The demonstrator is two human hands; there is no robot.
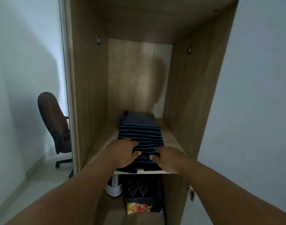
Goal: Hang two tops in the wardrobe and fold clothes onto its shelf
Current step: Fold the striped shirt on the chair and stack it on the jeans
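At lower centre of frame, left hand (122,151) and right hand (165,157) press flat, fingers relaxed, on striped top (144,137) lying folded on wardrobe shelf (173,140), grey garment (139,119) behind it.

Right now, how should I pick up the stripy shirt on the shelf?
Take the striped shirt by its two side edges from the open front, probably sliding fingers underneath. It lies folded flat on the shelf, and the grey folded clothes block the back.
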